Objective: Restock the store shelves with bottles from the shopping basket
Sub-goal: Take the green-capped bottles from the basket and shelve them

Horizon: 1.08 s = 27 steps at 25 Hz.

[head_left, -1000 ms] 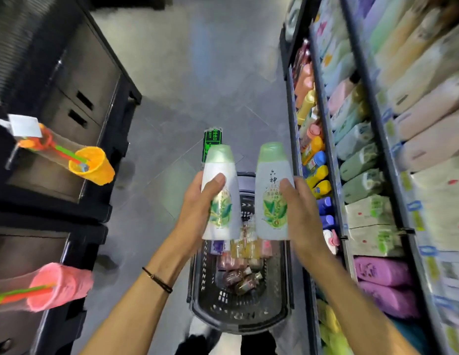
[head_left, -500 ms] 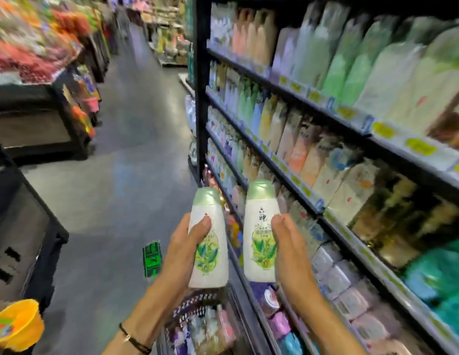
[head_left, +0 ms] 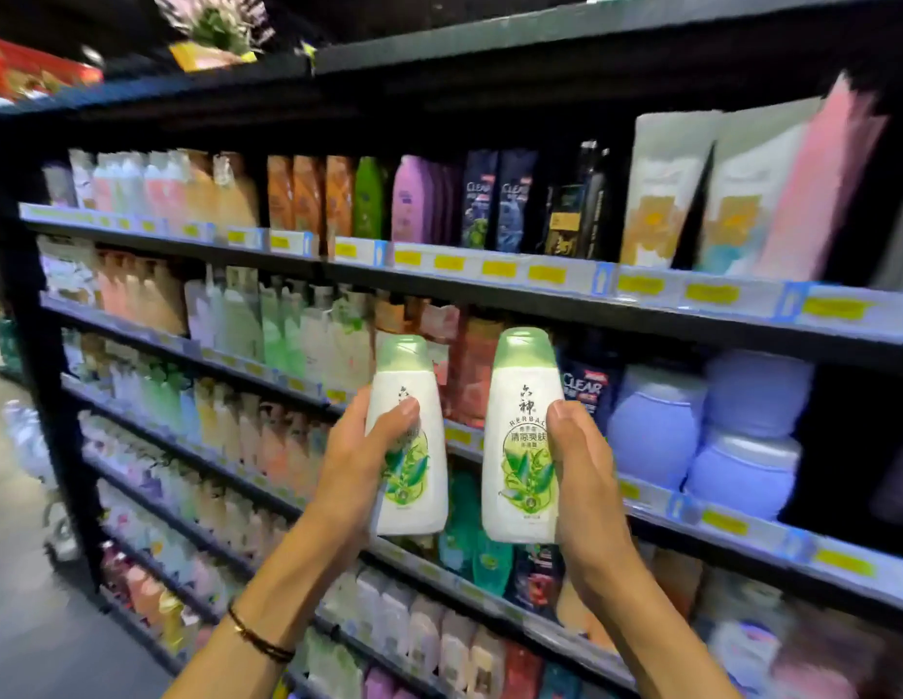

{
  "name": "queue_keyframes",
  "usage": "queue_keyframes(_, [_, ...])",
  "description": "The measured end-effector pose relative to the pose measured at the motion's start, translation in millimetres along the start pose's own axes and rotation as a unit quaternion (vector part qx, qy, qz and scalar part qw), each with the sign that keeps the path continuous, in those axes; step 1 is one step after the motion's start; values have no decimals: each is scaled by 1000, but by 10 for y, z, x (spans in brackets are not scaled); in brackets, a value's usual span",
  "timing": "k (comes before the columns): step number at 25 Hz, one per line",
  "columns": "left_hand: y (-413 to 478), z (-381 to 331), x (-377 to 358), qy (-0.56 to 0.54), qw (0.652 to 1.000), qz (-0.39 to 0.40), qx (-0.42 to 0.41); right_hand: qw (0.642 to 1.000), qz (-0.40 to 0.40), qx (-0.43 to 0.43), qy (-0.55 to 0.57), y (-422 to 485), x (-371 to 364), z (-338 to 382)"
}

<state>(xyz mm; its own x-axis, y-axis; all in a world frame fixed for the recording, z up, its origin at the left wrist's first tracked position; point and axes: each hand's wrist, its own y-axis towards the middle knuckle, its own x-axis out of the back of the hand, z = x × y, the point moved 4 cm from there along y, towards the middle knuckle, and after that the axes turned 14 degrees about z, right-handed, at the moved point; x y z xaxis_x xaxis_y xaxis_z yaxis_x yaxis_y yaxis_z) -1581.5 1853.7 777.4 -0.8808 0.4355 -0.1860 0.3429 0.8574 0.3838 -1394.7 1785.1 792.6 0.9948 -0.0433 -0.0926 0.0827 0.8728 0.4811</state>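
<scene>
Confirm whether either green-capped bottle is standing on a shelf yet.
No, the left hand grips the left bottle and the right hand the right bottle, both in front of the shelves.

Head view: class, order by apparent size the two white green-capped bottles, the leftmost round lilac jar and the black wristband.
Largest first:
right white green-capped bottle
left white green-capped bottle: slightly smaller, perhaps only farther
leftmost round lilac jar
black wristband
</scene>
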Motion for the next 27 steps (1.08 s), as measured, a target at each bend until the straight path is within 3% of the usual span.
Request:
queue_keyframes(5, [377,-82,-1647,-40,991,126,-28,988,-108,89,-70,-336,1378,909])
queue_keyframes(15, [659,-283,-4716,-114,941,306,-86,941,-205,183,-198,-1240,3698,2491])
queue_keyframes(21, [837,-700,-5680,-50,940,288,-175,940,-171,193,-225,-1262,4572,3095])
queue_keyframes(27, [1269,-1078,-5982,48,932,258,-248,946,-132,171,-240,-1001,5019,3371])
